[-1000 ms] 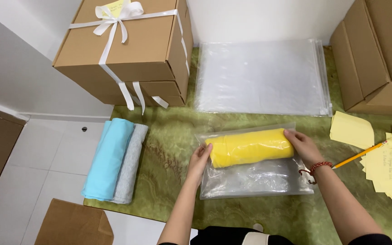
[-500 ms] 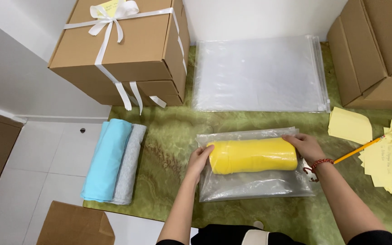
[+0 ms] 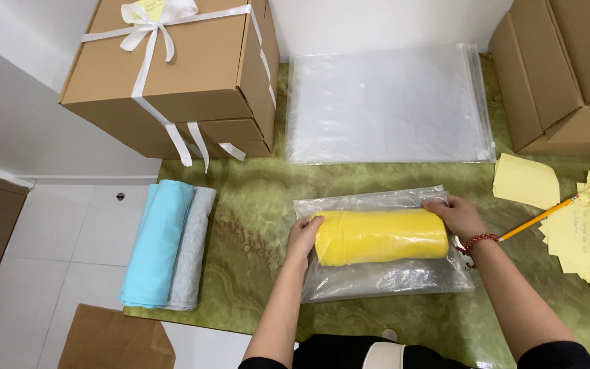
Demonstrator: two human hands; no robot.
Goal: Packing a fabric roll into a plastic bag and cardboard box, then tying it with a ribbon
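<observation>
Pressing on both ends of a rolled yellow cloth (image 3: 381, 236) inside a clear crinkled plastic bag (image 3: 384, 277): left hand (image 3: 303, 237) cupped against the roll's left end, fingers curved over the film; right hand (image 3: 456, 214) laid over the top right corner, fingers bent and gripping bag plus roll. Red bead bracelet (image 3: 474, 242) on the right wrist. Bag lies flat near the front edge of the glossy green marbled tabletop (image 3: 254, 205), roll lengthwise left to right. Left of it, well apart: folded light-blue cloth (image 3: 156, 242) touching a folded grey cloth (image 3: 191, 249), soft, matte. Right: yellow pencil (image 3: 538, 218) and loose pale-yellow paper slips (image 3: 585, 239). Further back: flat stack of clear plastic bags (image 3: 387, 102), smooth. Far left: brown corrugated cardboard box (image 3: 192, 75) tied with white ribbon (image 3: 150, 31). Far right: plain cardboard boxes (image 3: 568, 68), stacked.
</observation>
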